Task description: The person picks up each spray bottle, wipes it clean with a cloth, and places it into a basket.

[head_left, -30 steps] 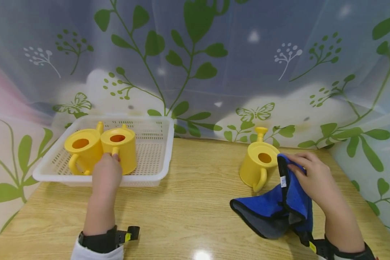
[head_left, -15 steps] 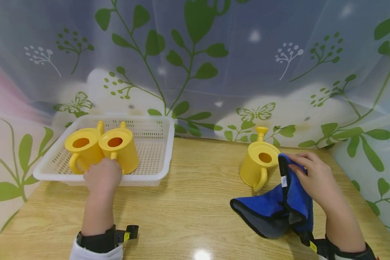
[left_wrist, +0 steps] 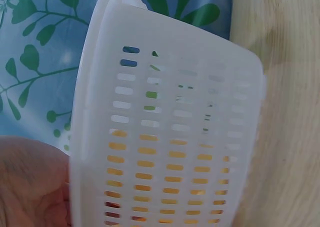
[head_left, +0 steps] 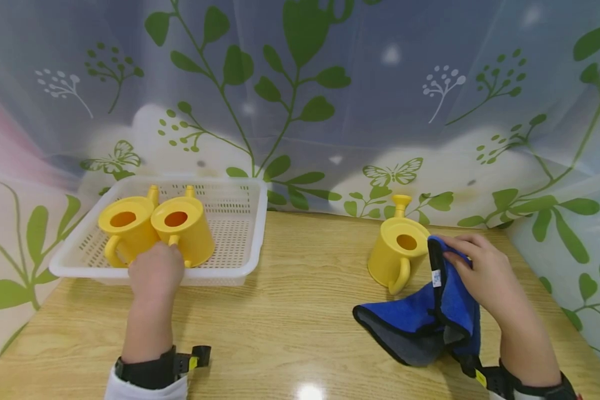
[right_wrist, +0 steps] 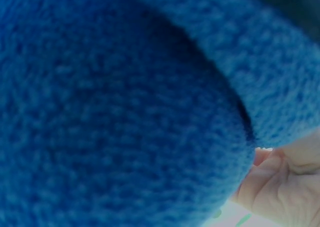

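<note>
We pinch the blue cloth [head_left: 412, 314] between the fingers and thumb of our right hand [head_left: 485, 272]; our left hand [head_left: 157, 269] is at the handle [head_left: 173, 240] of a tilted yellow can [head_left: 197, 236], its fingers hidden, so we cannot tell whether they grip. That can sits beside a second can [head_left: 137, 236] in the white basket [head_left: 225, 271]; a third can [head_left: 386, 261] stands on the bench [head_left: 280, 333] by the cloth.

We can read no text anywhere; the white label [head_left: 436, 278] on the blue cloth [head_left: 457, 308] is too small.
</note>
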A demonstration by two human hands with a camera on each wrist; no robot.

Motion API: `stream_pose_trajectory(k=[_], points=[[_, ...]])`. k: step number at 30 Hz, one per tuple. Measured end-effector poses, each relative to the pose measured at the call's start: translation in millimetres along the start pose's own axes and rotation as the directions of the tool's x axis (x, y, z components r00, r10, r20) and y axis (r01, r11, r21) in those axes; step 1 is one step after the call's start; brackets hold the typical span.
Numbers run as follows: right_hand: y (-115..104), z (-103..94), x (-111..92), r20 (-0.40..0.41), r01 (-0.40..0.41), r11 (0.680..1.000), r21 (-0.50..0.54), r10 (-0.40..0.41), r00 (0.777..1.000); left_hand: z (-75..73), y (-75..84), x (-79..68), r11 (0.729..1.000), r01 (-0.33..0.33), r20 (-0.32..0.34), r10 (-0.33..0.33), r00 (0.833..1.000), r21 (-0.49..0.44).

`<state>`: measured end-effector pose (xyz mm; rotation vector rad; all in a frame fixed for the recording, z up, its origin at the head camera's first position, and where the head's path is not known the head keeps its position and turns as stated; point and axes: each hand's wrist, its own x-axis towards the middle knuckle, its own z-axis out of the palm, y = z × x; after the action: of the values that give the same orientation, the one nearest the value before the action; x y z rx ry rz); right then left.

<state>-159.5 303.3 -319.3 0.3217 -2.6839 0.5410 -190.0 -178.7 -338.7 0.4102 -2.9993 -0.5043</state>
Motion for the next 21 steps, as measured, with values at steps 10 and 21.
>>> stream_pose_trajectory(k=[10,21], points=[[5,-2.4,0,-0.002,-0.001,1.000,-0.015,0.001,1.000,-27.6,21.0,-26.6,0.999,-0.034,0.001,0.034,0.999,-0.012],[3,-0.8,1,-0.006,-0.022,1.000,-0.003,0.022,1.000,-20.6,67.4,-47.3,0.934,-0.284,-0.165,0.251,0.954,-0.219]])
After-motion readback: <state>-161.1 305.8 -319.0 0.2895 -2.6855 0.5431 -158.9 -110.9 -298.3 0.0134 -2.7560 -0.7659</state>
